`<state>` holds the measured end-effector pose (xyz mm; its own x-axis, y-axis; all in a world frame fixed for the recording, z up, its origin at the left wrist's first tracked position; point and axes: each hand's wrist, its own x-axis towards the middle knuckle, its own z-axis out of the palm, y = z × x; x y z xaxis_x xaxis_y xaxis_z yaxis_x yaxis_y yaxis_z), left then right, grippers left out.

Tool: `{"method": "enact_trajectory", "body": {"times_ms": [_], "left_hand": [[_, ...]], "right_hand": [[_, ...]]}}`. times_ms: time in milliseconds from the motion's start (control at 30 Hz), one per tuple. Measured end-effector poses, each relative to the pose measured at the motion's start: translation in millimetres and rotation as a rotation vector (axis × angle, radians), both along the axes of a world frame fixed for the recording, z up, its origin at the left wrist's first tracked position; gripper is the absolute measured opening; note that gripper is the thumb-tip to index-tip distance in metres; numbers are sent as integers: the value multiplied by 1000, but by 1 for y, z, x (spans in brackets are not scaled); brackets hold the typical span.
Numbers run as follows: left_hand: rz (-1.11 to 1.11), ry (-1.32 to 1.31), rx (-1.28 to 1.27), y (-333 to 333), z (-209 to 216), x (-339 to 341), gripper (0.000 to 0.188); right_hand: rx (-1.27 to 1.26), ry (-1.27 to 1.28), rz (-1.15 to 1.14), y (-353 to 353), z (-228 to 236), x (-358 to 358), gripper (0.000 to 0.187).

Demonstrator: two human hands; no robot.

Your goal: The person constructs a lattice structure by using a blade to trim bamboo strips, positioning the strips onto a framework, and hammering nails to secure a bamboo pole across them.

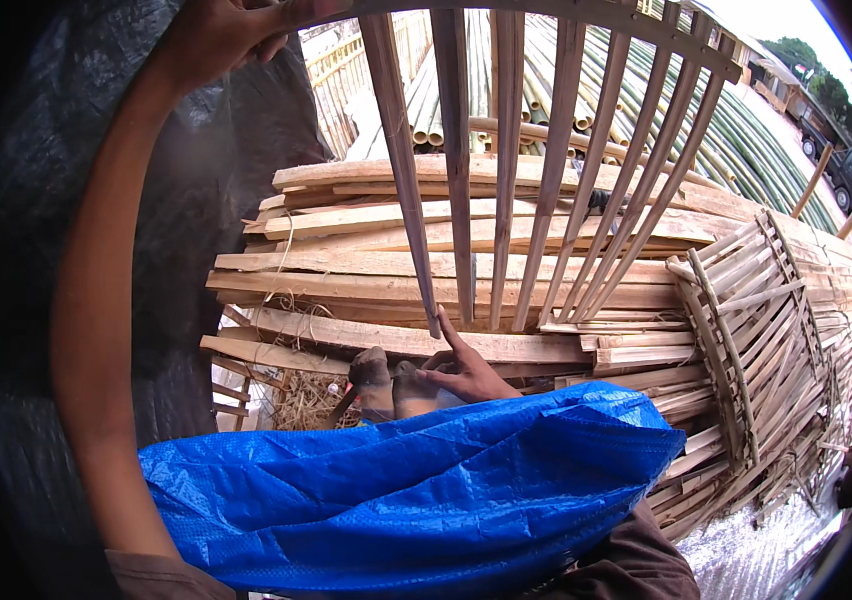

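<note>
My left hand [211,40] is raised at the upper left, its fingers closed round the end of the curved top rail of a slatted wooden frame [509,130]. The frame's long slats hang from that rail, spaced apart, with their lower ends loose. Lower down, my right hand [471,372] has its index finger stretched up against the lower end of the leftmost slat; its other fingers are partly hidden. A blue tarp sheet [406,500] lies across my lap, below the right hand. Two dark rounded shapes [386,385] sit left of that hand; I cannot make them out.
Rough sawn planks [366,265] are stacked behind the slats. At the right, another slatted piece [746,330] leans on a heap of thin strips [826,400]. Long bamboo poles [726,140] lie beyond. Dark plastic sheeting [216,210] hangs at the left, and vehicles [851,180] stand far right.
</note>
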<state>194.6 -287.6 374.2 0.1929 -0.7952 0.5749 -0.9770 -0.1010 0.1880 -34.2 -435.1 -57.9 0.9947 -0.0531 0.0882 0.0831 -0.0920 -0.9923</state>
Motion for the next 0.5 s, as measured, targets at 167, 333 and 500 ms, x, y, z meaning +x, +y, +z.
{"method": "enact_trajectory", "body": {"times_ms": [167,333,500], "left_hand": [[83,63,9,4,-6,0,27],[-15,29,-31,-4,-14,-2,33],[39,45,-49,3,-22,25,33]], "right_hand": [[17,-39,-165,0,3,-10,87],[69,-26,-329,-13,-7,-17,42],[76,66,-289,11,-48,-65,29]]}}
